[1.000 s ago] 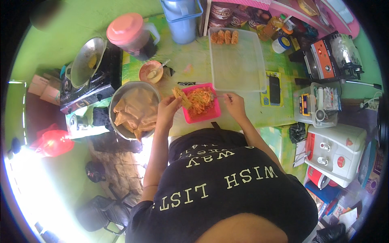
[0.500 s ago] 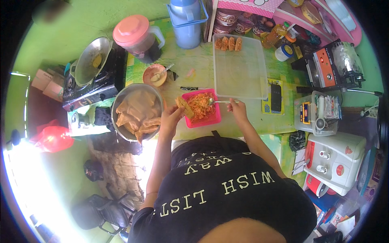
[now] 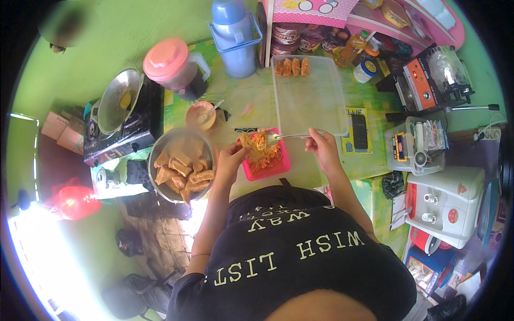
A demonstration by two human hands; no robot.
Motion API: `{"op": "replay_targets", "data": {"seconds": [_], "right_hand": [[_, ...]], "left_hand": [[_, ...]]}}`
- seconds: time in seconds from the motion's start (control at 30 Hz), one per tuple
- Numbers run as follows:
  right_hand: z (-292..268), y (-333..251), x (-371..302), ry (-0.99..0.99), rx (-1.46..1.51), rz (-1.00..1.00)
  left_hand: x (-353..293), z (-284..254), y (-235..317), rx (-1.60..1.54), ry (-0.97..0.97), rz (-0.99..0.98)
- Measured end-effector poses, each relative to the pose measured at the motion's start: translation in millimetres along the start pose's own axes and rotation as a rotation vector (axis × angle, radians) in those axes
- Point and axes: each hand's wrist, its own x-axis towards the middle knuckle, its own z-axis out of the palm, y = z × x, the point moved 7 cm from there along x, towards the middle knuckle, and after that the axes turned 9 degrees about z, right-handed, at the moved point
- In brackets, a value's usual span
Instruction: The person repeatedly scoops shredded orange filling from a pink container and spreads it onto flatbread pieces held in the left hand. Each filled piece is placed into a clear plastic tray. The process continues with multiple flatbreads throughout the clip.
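Note:
My left hand [image 3: 230, 161] pinches a piece of golden-brown fried tofu [image 3: 246, 142] over the left side of a pink square container [image 3: 284, 170]. Shredded orange vegetable filling [image 3: 265, 162] lies in the container. A metal spoon [image 3: 292, 136] is held by its handle in my right hand [image 3: 323, 150]. Some filling sits at the spoon's tip, against the tofu; whether it is inside the tofu I cannot tell. Left of my left hand, a round metal pot [image 3: 212, 155] holds many brown tofu pieces [image 3: 182, 163].
Several filled tofu pieces [image 3: 292, 67] line the far end of a clear plastic tray [image 3: 310, 107]. A small bowl [image 3: 200, 116], a pink-lidded pitcher [image 3: 170, 67] and a blue flask [image 3: 235, 45] stand behind. A wok [image 3: 119, 101] rests on a stove at left; a phone [image 3: 359, 132] lies right.
The spoon has lifted filling from the container to the tofu. My right hand has moved slightly right. The whole view has shifted a little.

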Motion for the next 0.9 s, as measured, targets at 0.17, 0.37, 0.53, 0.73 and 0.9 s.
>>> {"op": "replay_targets", "data": {"seconds": [0.17,0.37,0.53,0.73,0.9], "right_hand": [[9.8,-11.0,-2.4,-0.054,-0.057,-0.064],[15.2,-6.9,-3.6,-0.001,-0.088,-0.04],[16.8,-13.6,-4.5,0.004,-0.171,-0.113],[24.6,-33.8,-17.2,0.051,-0.434,-0.238],[46.7,-53.3,-34.1,0.092,-0.607,-0.419]], "left_hand": [[3.7,11.3,4.0,-0.015,-0.021,0.003],[4.6,9.6,3.0,0.034,-0.05,0.022],[7.7,6.3,-4.6,-0.005,-0.059,0.019],[8.8,6.6,-9.4,-0.065,0.018,0.003],[12.9,3.5,-11.8,-0.021,0.055,0.036]]}}
